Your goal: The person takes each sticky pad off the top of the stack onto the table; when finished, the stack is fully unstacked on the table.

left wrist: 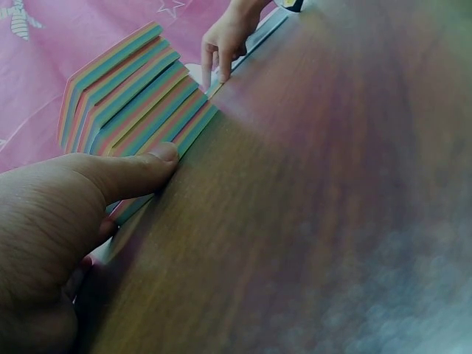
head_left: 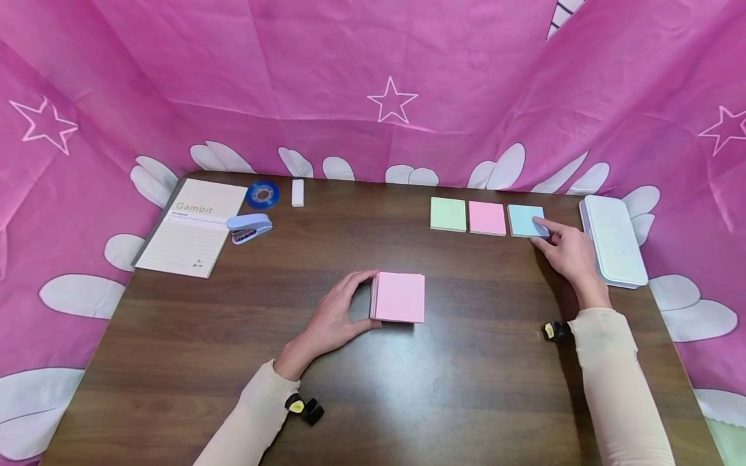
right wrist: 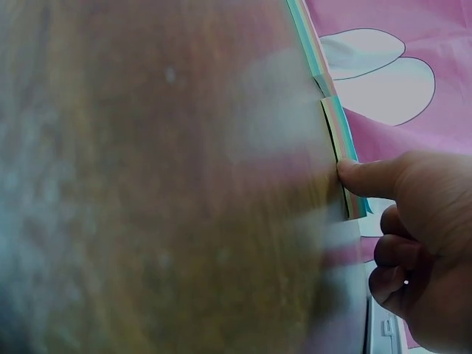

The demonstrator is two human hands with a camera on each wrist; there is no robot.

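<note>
A tall stack of sticky note pads (head_left: 400,298), pink on top, stands mid-table. My left hand (head_left: 332,320) grips it from the left, fingers at its far side and thumb at the near side. Striped layers of many colours show along the stack's side (left wrist: 140,96) in the left wrist view. Toward the back right, my right hand (head_left: 568,252) pinches a thin blue-topped sticky note pad (head_left: 524,220) between thumb and index finger. The thumb (right wrist: 354,175) presses that pad's near edge. To its left lie a pink pad (head_left: 487,218) and a green pad (head_left: 448,214) in a row.
A white case (head_left: 614,239) lies just right of my right hand. At the back left are a notebook (head_left: 189,226), a light blue stapler (head_left: 249,226) overlapping its edge, a blue tape roll (head_left: 263,194) and a white eraser (head_left: 298,193). Pink curtain (head_left: 326,77) hangs behind the table.
</note>
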